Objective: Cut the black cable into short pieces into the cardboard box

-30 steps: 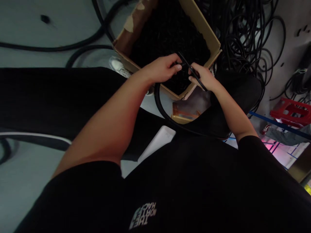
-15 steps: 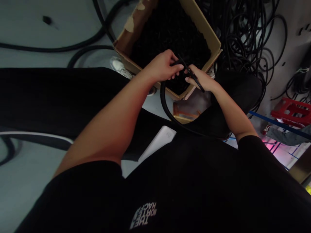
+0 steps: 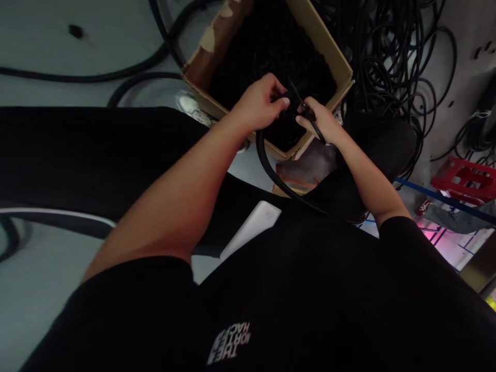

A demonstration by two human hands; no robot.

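Over the near part of a cardboard box [image 3: 336, 53], my left hand [image 3: 267, 103] is closed on a black rubber hose [image 3: 267, 164]. The hose curves from under that hand down across my lap. My right hand [image 3: 320, 120] grips a pair of black-handled scissors [image 3: 318, 131], their blades pointing up and to the left, close to the left hand's fingertips. Dark short pieces [image 3: 275, 46], too dim to make out singly, fill much of the box. The hose end at the left fingers is partly hidden.
A tangle of black cables [image 3: 387, 67] lies right of the box. Thick black hose [image 3: 116, 77] runs along the floor at left. A white slab-like object [image 3: 251, 227] rests on my lap. A red stool [image 3: 465, 178] and another person's leg [image 3: 457, 217] are at far right.
The scissor blades have swung more upright and stand slightly apart from the left fingers, where they crossed the hose before. My left hand has shifted slightly left.
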